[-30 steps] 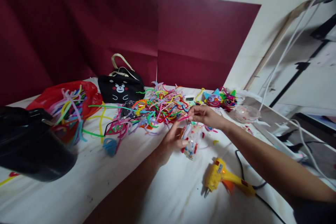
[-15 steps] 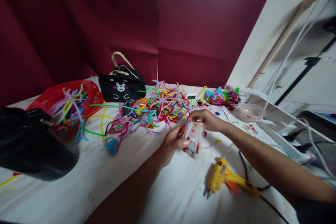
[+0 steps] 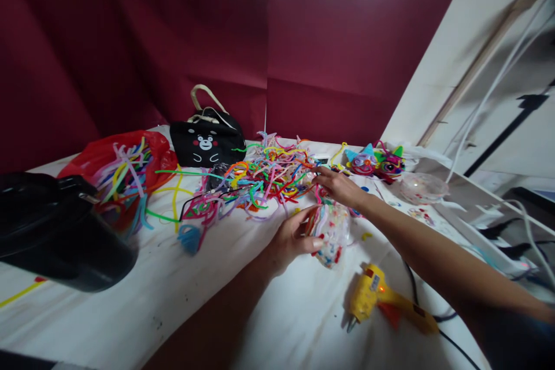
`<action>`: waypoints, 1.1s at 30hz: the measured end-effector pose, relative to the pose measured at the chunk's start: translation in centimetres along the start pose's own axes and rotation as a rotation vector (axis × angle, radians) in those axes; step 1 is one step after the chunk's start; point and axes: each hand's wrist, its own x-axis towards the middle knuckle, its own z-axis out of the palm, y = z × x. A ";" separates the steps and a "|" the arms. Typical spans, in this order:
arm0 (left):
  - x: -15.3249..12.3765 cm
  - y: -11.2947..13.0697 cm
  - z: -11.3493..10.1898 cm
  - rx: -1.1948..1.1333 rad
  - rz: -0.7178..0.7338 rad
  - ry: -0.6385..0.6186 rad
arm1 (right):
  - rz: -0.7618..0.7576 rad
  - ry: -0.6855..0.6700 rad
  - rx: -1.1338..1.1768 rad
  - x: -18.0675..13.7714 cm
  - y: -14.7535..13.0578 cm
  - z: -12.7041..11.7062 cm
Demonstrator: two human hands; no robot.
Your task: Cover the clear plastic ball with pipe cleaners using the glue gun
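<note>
In my left hand (image 3: 291,243) is a clear plastic packet (image 3: 333,234) dotted with red, blue and yellow bits, with wavy coloured edges along its left side. The thumb lies across its front and the fingers go behind it. Just above and beyond the packet, my right hand (image 3: 340,185) is at the near right edge of a heap of coloured pipe cleaners (image 3: 271,176). Its fingers are bent together at the tips. A small pale, shiny bit shows by them, too blurred to name. A yellow glue gun (image 3: 368,292) lies to the right, nozzle towards me.
A black bin (image 3: 65,237) stands at the left before a red bag (image 3: 162,153) of pipe cleaners. Behind are a black bear-face bag (image 3: 208,144) and two colourful cat-eared figures (image 3: 362,161). A clear bowl (image 3: 424,188) and a white tray (image 3: 472,214) are at the right.
My right hand has left the packet's top and moved away from me to the pipe cleaner heap. My left hand keeps the packet. The whole view has shifted slightly.
</note>
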 end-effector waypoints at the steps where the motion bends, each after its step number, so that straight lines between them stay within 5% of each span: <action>1: 0.0 0.0 0.0 -0.002 -0.005 0.001 | -0.001 0.007 -0.011 0.1 0.0 0.0; 33: -0.1 0.2 -0.9 0.099 -0.083 0.003 | -0.057 -0.060 0.113 1.1 4.6 0.2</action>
